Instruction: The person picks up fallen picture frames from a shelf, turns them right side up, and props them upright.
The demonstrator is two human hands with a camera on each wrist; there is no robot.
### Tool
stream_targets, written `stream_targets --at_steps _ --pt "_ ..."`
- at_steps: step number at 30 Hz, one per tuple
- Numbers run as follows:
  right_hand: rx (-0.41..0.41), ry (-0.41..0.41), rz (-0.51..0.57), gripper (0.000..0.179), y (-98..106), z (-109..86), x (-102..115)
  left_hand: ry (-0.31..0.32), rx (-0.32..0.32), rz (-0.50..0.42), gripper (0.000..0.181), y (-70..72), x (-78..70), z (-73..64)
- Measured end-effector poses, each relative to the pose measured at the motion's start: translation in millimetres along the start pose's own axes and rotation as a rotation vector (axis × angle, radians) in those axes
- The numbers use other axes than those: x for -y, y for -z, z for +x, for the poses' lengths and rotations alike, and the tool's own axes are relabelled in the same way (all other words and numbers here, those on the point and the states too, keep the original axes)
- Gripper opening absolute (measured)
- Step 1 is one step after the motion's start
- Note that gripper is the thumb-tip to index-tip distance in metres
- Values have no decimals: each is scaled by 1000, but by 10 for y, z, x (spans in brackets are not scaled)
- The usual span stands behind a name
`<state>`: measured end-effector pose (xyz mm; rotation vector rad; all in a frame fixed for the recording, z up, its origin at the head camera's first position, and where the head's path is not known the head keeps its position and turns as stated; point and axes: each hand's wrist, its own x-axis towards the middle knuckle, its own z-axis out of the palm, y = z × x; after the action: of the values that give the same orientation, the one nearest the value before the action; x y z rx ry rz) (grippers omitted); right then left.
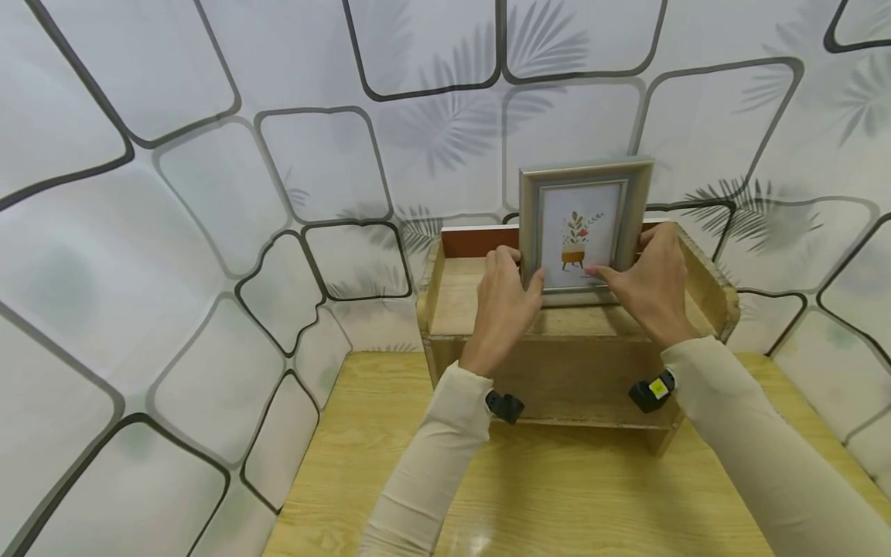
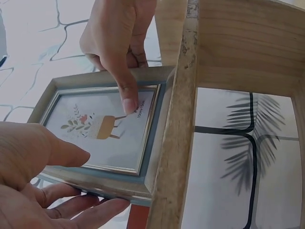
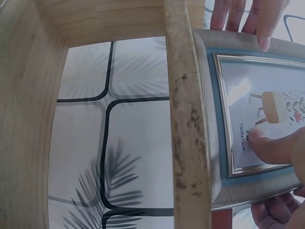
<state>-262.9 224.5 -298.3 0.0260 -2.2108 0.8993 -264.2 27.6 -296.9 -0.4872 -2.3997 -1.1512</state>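
Back of picture frame (image 1: 583, 220) hidden; lettering (image 3: 242, 138) seemingly partly covered

Pale wall covering (image 1: 90, 247) with dark and grey rounded outlines, grey palm-frond prints (image 1: 452, 128), yellow wood-grain surface (image 1: 341, 464) below, soft light glinting on it (image 1: 479, 543)

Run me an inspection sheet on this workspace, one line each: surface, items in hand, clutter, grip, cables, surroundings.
Surface: wood-grain tabletop, bearing a two-level wooden shelf.
Job's things: silver-toned picture frame with a potted-plant print, held roughly upright at the shelf's upper level; whether its base bears on the board is unclear.
Clutter: nothing seen.
Grip: left hand holds the frame's left side; right hand holds the right side, thumb over the print's lower corner.
Cables: nothing seen.
Surroundings: pale wall covering with dark outlines and leaf shapes; a black device on each wrist.
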Motion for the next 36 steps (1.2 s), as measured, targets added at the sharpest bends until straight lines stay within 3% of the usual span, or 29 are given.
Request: stream_targets --at_steps 9,14,17,19,23,26,30,36 --pt "-5 18 17 71 -7 -11 -24 8 -33 -72 32 6 67 60" --pt "8 30 17 73 37 -8 -24 9 -28 -46 39 19 85 85" --pt "-33 64 26 74 117 3 42 9 -18 -46 38 22 92 88" --pt "-96 119 40 74 176 32 120 8 -13 -56 38 24 96 85" --pt "-227 338 52 70 244 171 335 5 -12 -71 39 27 108 82" --pt "-246 524 30 68 240 307 521 3 -12 -72 40 30 118 79" --pt "-120 622 -103 75 202 447 727 5 -1 -68 41 34 124 78" --pt "186 457 -372 93 161 550 935 8 13 -93 40 36 129 95"
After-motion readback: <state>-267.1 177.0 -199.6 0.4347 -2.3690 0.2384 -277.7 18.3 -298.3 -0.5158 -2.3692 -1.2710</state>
